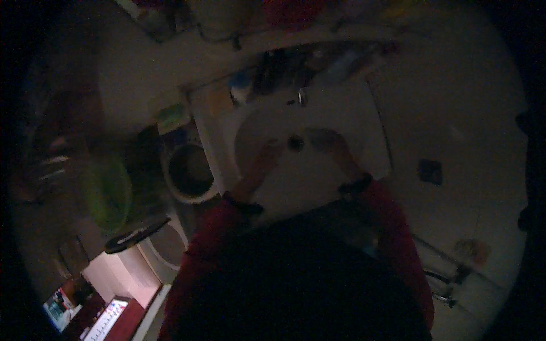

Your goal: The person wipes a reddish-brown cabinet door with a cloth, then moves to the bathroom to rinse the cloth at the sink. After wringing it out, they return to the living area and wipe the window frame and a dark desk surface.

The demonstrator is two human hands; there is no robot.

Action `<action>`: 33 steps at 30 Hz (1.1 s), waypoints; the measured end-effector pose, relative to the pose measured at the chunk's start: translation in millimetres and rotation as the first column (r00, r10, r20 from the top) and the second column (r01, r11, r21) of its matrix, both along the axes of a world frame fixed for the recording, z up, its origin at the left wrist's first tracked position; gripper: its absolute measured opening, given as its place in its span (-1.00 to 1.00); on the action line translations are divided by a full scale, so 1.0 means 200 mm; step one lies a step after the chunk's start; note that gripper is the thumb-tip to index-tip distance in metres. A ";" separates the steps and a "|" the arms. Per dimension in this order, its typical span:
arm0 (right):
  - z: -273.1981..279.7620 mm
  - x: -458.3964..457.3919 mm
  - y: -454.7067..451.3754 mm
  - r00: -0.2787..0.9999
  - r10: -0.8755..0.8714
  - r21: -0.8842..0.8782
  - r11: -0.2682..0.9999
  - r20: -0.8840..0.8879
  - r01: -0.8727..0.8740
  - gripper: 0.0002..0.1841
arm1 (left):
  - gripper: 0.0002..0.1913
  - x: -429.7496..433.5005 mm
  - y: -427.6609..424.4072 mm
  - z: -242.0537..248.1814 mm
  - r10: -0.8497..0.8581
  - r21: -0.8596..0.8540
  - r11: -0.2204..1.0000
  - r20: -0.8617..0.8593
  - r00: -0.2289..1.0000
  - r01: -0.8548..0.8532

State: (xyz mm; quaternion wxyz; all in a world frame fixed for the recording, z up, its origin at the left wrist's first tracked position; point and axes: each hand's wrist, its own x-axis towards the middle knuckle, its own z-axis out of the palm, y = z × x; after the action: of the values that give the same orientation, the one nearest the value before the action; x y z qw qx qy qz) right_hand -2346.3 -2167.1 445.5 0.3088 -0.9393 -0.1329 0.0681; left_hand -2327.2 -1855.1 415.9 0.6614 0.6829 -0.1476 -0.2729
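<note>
Both hands are low over the basin of a pale washbasin [281, 187], in a very dark picture. My left hand [271, 149] lies left of the dark round drain [295, 142]. To the drain's right is my right hand [322, 138], bent inward. The hands are apart, and the dimness hides whether the fingers hold anything. Red sleeves with dark cuffs cover both forearms. A metal faucet [302, 97] stands behind the drain at the basin's back edge.
Dark items [277, 70] and a blue-topped container [240, 87] stand behind the basin. At left are a front-loading washing machine's round door [192, 170], a green plastic tub [108, 192] and a toilet seat [168, 243]. A dark square fixture [430, 171] is on the right wall.
</note>
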 end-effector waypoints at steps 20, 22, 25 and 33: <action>0.62 0.60 0.42 0.944 -0.148 0.860 0.391 -0.294 0.329 -0.62 | -0.51 0.46 -0.40 -0.24 0.217 0.110 0.970 0.014 0.976 -0.217; 0.50 0.50 0.38 0.924 -0.380 0.621 0.734 0.040 0.275 -0.60 | -0.57 0.49 -0.39 -0.21 -0.037 0.272 0.957 0.463 0.885 -0.102; 0.18 0.34 0.34 0.870 -0.320 0.244 0.940 0.376 0.240 -0.58 | -0.58 0.46 -0.37 -0.06 0.059 -0.093 0.992 -0.237 0.970 -0.083; -0.32 0.23 0.44 0.816 -0.289 0.698 0.423 -0.500 0.578 -0.57 | -0.59 0.40 -0.41 0.04 -0.149 0.320 0.947 0.381 0.912 0.021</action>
State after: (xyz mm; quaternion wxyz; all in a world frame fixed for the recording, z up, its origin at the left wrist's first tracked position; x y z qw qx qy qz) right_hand -2299.8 -2078.5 381.5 0.7351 -0.6585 0.1507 0.0580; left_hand -2246.6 -1936.6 423.8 0.4892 0.8121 -0.2652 -0.1759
